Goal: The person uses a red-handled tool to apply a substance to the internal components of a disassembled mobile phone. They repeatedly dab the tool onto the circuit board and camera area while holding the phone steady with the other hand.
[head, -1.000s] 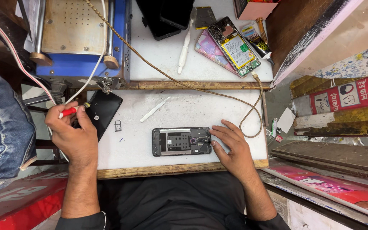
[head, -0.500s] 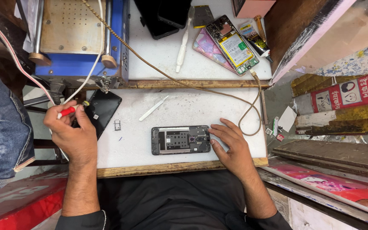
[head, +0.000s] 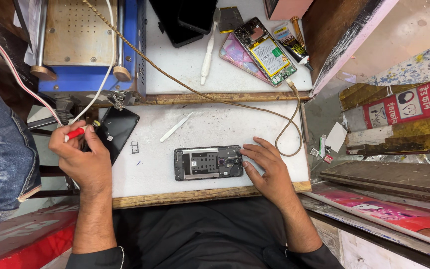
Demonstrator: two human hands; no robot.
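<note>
An opened phone body (head: pixel 208 163) with its back off lies flat on the white work board (head: pixel 205 129). My right hand (head: pixel 267 167) rests on the board with its fingertips touching the phone's right end. My left hand (head: pixel 79 157) is off the board's left edge, closed on a red-handled tool (head: pixel 77 132). A black phone panel (head: pixel 115 131) lies just right of that hand, and a small metal tray part (head: pixel 135 147) sits beside it. A white plastic pry stick (head: pixel 175 127) lies above the phone.
A blue machine (head: pixel 83 47) with a perforated metal plate stands at the back left. On the upper shelf lie a white toothbrush (head: pixel 208 47), another opened phone showing its battery (head: pixel 267 52) and dark phones. A braided cable (head: pixel 215 97) crosses the bench. A person's jeans (head: pixel 1 149) are at left.
Nothing much has moved; both hands hold nearly the same places, and the view has shifted very slightly.
</note>
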